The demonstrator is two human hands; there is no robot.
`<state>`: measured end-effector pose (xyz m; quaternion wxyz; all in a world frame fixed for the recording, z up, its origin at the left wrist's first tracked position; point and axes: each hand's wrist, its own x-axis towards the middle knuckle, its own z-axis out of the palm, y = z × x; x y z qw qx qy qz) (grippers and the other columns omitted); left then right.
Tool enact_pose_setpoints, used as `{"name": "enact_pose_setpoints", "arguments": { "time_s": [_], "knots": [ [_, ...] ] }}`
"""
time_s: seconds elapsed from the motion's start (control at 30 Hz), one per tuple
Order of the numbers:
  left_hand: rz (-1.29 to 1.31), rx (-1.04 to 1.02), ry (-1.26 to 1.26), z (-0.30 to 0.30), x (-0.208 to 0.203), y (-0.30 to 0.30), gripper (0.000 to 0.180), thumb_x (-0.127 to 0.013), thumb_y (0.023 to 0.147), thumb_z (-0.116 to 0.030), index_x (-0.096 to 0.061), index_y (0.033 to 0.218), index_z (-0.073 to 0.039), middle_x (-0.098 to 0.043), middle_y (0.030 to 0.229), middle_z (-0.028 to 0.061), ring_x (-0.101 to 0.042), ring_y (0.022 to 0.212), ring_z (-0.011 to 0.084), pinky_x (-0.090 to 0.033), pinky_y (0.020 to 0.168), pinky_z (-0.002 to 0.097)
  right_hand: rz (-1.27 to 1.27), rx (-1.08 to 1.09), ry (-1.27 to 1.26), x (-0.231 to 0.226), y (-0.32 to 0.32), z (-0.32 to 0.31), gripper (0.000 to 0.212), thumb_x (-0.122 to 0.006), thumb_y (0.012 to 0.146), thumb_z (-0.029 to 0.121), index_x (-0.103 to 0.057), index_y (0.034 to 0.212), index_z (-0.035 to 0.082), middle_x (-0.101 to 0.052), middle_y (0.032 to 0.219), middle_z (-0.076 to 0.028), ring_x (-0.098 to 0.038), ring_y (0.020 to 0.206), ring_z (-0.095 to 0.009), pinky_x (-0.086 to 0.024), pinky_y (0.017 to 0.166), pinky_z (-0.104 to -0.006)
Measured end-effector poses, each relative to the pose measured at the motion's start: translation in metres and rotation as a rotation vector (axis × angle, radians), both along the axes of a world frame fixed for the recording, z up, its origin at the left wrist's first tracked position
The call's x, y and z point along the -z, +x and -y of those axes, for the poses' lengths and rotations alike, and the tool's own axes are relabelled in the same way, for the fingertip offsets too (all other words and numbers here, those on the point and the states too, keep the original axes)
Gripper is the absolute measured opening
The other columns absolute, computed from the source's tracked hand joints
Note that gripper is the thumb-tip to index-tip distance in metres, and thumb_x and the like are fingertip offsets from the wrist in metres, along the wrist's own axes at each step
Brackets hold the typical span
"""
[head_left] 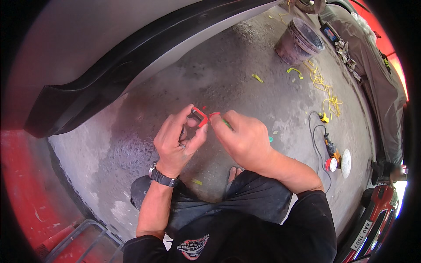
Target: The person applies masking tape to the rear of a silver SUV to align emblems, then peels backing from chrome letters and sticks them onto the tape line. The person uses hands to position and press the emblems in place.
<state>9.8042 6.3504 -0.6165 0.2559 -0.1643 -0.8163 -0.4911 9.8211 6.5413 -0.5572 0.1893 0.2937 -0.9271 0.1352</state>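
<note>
My left hand [172,142], with a watch [162,175] on its wrist, is closed on a small dark part with bright red edges [200,116], held between thumb and fingertips in front of me. Close beside it my right hand [246,139] is closed in a pinch. A scrap of red strip [214,115] shows at its fingertips, near the end of the red-edged part. Something thin and green [226,124] pokes out between its fingers; its kind is hidden. Whether the red strip joins the red-edged part is too small to tell.
A car body panel with black trim [109,70] arches over the left. On the concrete floor [175,83] stand a dirty bucket [289,44], a yellow cord [322,85], a corded polisher [333,151] and a white round pad [346,163]. A covered vehicle [372,57] lines the right.
</note>
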Motion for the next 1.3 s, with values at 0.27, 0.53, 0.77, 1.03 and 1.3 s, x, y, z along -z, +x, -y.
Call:
{"name": "enact_pose_setpoints", "arguments": {
  "time_s": [0.27,0.53,0.77,1.03,1.3],
  "knots": [
    [0.147,0.067,0.304,-0.001,0.002,-0.001,0.048,-0.084,0.079,-0.005,-0.071,0.125,-0.004,-0.064,0.081,-0.0031,-0.040,0.058,0.0019,-0.034,0.052,0.0213,0.466,0.053,-0.692,0.014,-0.008,0.001,0.021,-0.066,0.098,0.013,-0.063,0.115,0.001,-0.059,0.073,-0.004,-0.059,0.059,-0.013,-0.041,0.047,-0.0285],
    [0.428,0.359,0.614,0.000,-0.001,0.006,0.048,-0.078,0.095,-0.025,-0.066,0.135,-0.001,-0.053,0.080,-0.0084,-0.045,0.067,0.0028,-0.036,0.061,0.0190,0.985,-0.065,-1.062,0.005,-0.018,0.002,0.041,-0.071,0.099,0.016,-0.056,0.134,0.001,-0.053,0.066,0.007,-0.042,0.045,-0.001,-0.030,0.042,-0.0213],
    [0.422,0.388,0.624,-0.006,0.003,0.007,0.056,-0.077,0.097,-0.036,-0.064,0.138,-0.001,-0.052,0.078,-0.0076,-0.047,0.068,0.0032,-0.037,0.060,0.0198,1.114,0.017,-1.154,-0.005,-0.012,0.001,0.045,-0.072,0.098,0.013,-0.054,0.137,-0.001,-0.053,0.065,0.007,-0.043,0.045,-0.001,-0.031,0.040,-0.0203],
    [0.491,0.439,0.695,-0.007,0.003,0.011,0.055,-0.080,0.095,-0.028,-0.063,0.140,-0.001,-0.059,0.086,-0.0064,-0.052,0.077,0.0032,-0.043,0.070,0.0197,1.064,-0.050,-1.157,-0.003,-0.011,-0.001,0.047,-0.073,0.098,0.017,-0.054,0.136,-0.002,-0.049,0.065,0.008,-0.043,0.048,0.000,-0.031,0.041,-0.0210],
    [0.568,0.538,0.761,-0.005,0.003,0.013,0.058,-0.079,0.095,-0.032,-0.062,0.142,-0.001,-0.059,0.088,-0.0053,-0.051,0.076,0.0038,-0.043,0.067,0.0194,1.092,-0.054,-1.158,-0.005,-0.010,0.000,0.045,-0.071,0.097,0.012,-0.053,0.135,-0.002,-0.053,0.070,0.006,-0.046,0.048,-0.001,-0.034,0.044,-0.0202]
  ]
}}
